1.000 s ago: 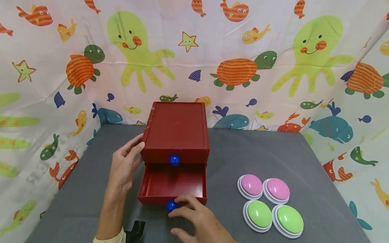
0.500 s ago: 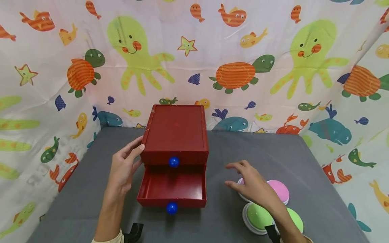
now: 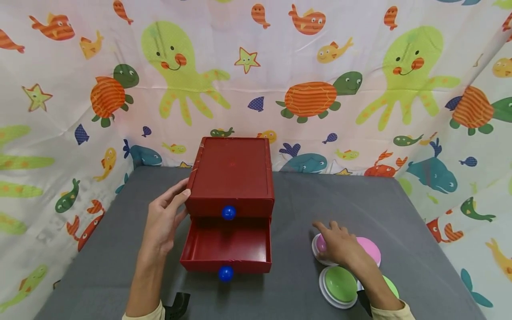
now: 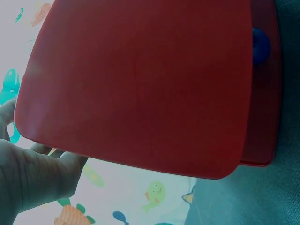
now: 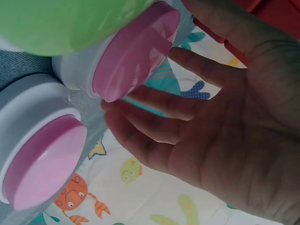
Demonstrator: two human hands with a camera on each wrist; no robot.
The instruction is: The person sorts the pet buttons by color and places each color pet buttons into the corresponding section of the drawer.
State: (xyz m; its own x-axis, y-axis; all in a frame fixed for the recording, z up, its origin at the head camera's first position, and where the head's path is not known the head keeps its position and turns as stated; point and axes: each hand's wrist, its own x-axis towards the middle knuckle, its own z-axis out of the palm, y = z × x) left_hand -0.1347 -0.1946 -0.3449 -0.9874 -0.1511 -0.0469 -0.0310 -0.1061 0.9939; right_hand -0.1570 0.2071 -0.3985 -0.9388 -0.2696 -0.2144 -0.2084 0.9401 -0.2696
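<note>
A red two-drawer box (image 3: pixel 232 171) stands on the grey table. Its upper drawer, with a blue knob (image 3: pixel 229 213), is in; the lower drawer (image 3: pixel 230 249) is pulled out and shows a bare floor, its blue knob (image 3: pixel 226 274) in front. My left hand (image 3: pixel 163 220) rests against the box's left side, thumb near the front corner. Over the back-left pink dome light (image 3: pixel 320 243) hovers my right hand (image 3: pixel 347 249), fingers loosely bent and spread about it. In the right wrist view, fingertips lie close to that pink dome (image 5: pixel 140 49); whether they touch I cannot tell.
Beside it is another pink dome light (image 3: pixel 370 250), partly covered by the right hand. Two green dome lights stand in front, the left one (image 3: pixel 341 284) plainly visible, the right one (image 3: pixel 391 286) mostly behind the forearm. A sea-animal cloth (image 3: pixel 256 89) hangs around the table.
My right hand has left the lower drawer's knob and moved right, over the back-left pink dome light. The left hand stays against the box.
</note>
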